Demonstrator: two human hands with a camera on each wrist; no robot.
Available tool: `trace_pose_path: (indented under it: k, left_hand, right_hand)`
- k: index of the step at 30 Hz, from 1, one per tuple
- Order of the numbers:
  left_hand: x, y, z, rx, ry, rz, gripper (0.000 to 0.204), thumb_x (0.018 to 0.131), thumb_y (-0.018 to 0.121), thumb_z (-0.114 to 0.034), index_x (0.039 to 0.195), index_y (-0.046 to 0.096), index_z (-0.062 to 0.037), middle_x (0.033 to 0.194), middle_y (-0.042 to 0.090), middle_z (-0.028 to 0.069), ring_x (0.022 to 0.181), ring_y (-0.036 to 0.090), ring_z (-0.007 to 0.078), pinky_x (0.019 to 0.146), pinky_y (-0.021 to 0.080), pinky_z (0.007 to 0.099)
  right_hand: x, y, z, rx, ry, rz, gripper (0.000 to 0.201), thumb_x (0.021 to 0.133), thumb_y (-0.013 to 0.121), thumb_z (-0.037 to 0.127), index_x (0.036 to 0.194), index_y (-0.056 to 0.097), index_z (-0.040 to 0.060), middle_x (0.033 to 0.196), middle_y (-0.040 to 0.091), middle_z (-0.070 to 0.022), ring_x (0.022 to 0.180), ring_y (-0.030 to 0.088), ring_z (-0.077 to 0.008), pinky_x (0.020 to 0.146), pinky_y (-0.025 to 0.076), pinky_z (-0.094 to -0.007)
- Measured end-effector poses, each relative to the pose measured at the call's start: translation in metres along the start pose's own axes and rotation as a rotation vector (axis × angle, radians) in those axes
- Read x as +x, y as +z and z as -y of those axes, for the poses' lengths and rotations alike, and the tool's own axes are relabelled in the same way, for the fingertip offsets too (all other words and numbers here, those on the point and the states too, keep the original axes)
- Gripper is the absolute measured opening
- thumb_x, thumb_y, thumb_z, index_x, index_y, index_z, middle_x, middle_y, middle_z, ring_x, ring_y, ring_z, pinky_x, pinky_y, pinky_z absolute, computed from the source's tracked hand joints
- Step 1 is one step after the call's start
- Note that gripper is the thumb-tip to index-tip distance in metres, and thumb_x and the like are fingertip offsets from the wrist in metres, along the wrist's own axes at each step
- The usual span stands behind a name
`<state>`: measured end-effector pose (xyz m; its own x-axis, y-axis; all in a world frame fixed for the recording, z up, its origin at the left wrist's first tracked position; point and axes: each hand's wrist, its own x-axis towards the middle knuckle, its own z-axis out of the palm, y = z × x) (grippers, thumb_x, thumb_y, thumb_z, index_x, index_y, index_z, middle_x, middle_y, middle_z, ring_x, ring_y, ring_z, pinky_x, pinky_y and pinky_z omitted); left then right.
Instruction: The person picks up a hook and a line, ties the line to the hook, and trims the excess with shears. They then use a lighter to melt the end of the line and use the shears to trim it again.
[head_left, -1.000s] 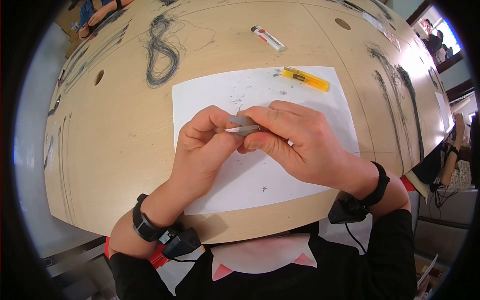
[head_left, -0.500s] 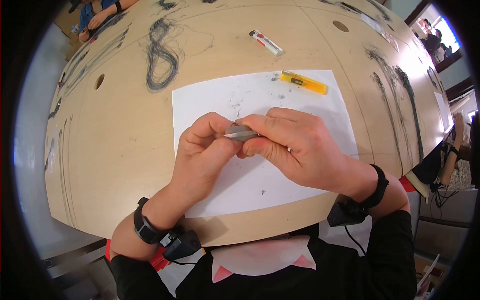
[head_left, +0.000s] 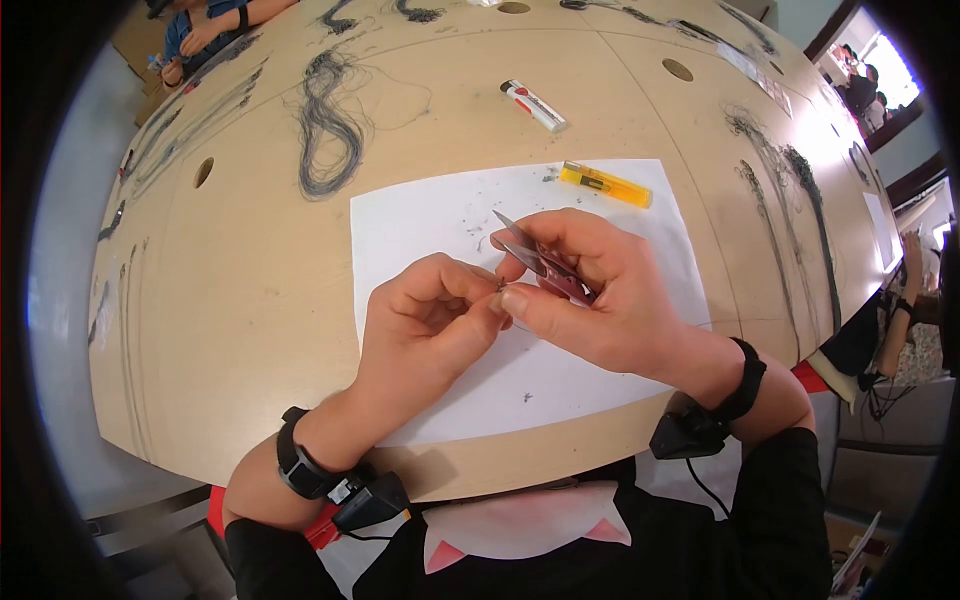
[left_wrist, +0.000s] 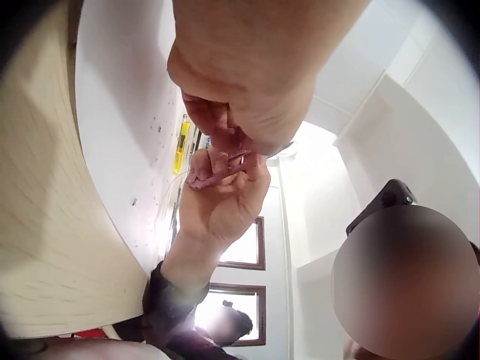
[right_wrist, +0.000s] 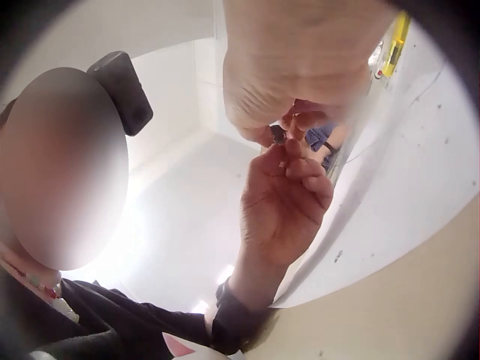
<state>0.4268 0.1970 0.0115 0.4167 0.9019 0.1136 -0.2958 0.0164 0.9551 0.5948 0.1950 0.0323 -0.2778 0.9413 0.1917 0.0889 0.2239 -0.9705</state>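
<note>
Watching from my end through the head camera, with twelve o'clock straight out from the wearer, I have the two hands nearly meeting above the white paper (head_left: 580, 385). The right hand (head_left: 620, 300) holds the scissors (head_left: 545, 266), its fingers curled about the reddish handles. From the left fingertips, I place those handles at three o'clock, between the right thumb and the bent fingers, and the pivot at two. The blades stand slightly parted, both tips aimed toward eleven, past the end of the right index finger.

The left hand (head_left: 425, 315) has thumb and index finger drawn close in a pinch on a tiny piece (head_left: 501, 285), too small for me to identify. It sits right at those fingertips, with the tip of the right thumb just beside it; I can't tell whether the thumb touches it.

Out from that pinch, I see the yellow lighter (head_left: 605, 184) on the paper between one and two o'clock, the white lighter (head_left: 533, 106) on the table just past twelve, and a grey thread bundle (head_left: 318, 98) near ten to eleven.
</note>
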Motion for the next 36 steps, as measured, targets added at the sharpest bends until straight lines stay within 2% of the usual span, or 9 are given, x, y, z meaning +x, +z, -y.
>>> trace_pose_path:
  k: [3,15,17,18,24,26,30,32,36]
  left_hand:
    - [0.0017,0.0000,0.0018,-0.008,-0.008,0.039,0.004,0.078,0.052,0.003,0.079,0.051,-0.0002,0.081,0.057,0.0057,0.076,0.052,0.0082,0.069,0.042,0.0216]
    - [0.0003,-0.0002,-0.0029,-0.044,-0.104,0.007,0.008,0.081,0.050,-0.003,0.086,0.054,0.0003,0.082,0.058,0.0071,0.077,0.054,0.0110,0.068,0.046,0.0228]
    - [-0.0003,-0.0011,-0.0008,-0.089,-0.093,0.015,0.008,0.081,0.049,-0.003,0.086,0.054,0.0002,0.083,0.058,0.0082,0.076,0.055,0.0110,0.067,0.046,0.0228]
    - [0.0001,-0.0013,-0.0005,-0.089,-0.090,0.015,0.008,0.081,0.049,-0.003,0.086,0.054,0.0002,0.083,0.058,0.0082,0.076,0.055,0.0110,0.067,0.046,0.0228]
    - [0.0000,-0.0020,-0.0005,-0.143,-0.123,0.003,0.008,0.081,0.049,-0.004,0.086,0.054,-0.0006,0.085,0.059,0.0092,0.075,0.055,0.0108,0.068,0.046,0.0232]
    - [0.0004,-0.0021,-0.0004,-0.149,-0.125,0.010,0.007,0.081,0.049,-0.004,0.086,0.054,-0.0010,0.085,0.059,0.0094,0.075,0.055,0.0107,0.067,0.046,0.0231]
    - [-0.0002,0.0002,-0.0011,-0.167,-0.107,-0.010,0.007,0.081,0.049,-0.004,0.085,0.054,-0.0012,0.083,0.059,0.0084,0.075,0.055,0.0107,0.067,0.046,0.0227]
    - [0.0001,0.0006,-0.0026,-0.158,-0.101,-0.055,0.007,0.081,0.050,-0.004,0.085,0.053,-0.0012,0.080,0.058,0.0068,0.072,0.054,0.0101,0.065,0.045,0.0221]
    - [0.0007,0.0005,-0.0021,-0.179,-0.099,-0.083,0.007,0.081,0.050,-0.005,0.085,0.053,-0.0012,0.078,0.057,0.0057,0.070,0.052,0.0096,0.064,0.043,0.0222]
  right_hand:
    - [0.0013,-0.0035,0.0027,-0.055,0.042,0.060,0.024,0.075,0.054,0.000,0.098,0.048,-0.0023,0.084,0.054,-0.0023,0.071,0.046,-0.0022,0.063,0.039,-0.0155]
    - [-0.0010,0.0012,0.0040,0.074,-0.052,0.037,0.017,0.077,0.051,-0.005,0.090,0.042,0.0007,0.082,0.050,-0.0020,0.064,0.044,-0.0018,0.054,0.036,-0.0155]
    - [-0.0013,0.0008,0.0051,0.066,-0.055,0.025,0.018,0.078,0.053,0.004,0.091,0.042,-0.0018,0.076,0.054,-0.0081,0.067,0.059,-0.0120,0.057,0.045,-0.0214]
    - [-0.0007,-0.0001,0.0046,0.065,-0.057,0.026,0.018,0.078,0.053,0.004,0.091,0.042,-0.0018,0.076,0.054,-0.0081,0.067,0.059,-0.0120,0.057,0.045,-0.0214]
    - [-0.0008,0.0010,0.0008,0.056,-0.077,0.017,0.018,0.078,0.053,0.004,0.092,0.043,-0.0009,0.075,0.053,-0.0080,0.063,0.055,-0.0085,0.054,0.043,-0.0210]
    - [-0.0009,0.0002,0.0010,0.011,-0.058,0.052,0.019,0.077,0.048,-0.005,0.093,0.040,0.0018,0.083,0.050,-0.0027,0.066,0.045,-0.0023,0.054,0.036,-0.0148]
    - [-0.0023,-0.0022,0.0048,-0.025,-0.050,0.057,0.020,0.075,0.052,-0.002,0.093,0.042,0.0017,0.081,0.049,-0.0022,0.066,0.044,-0.0023,0.054,0.035,-0.0151]
    - [-0.0008,-0.0036,0.0091,-0.229,-0.158,0.041,0.024,0.073,0.057,0.002,0.095,0.046,0.0012,0.080,0.050,-0.0021,0.064,0.044,-0.0037,0.054,0.036,-0.0160]
    - [0.0048,-0.0063,0.0071,-0.293,-0.290,0.083,0.028,0.071,0.060,0.006,0.097,0.050,0.0012,0.078,0.052,-0.0035,0.061,0.043,-0.0068,0.053,0.037,-0.0176]
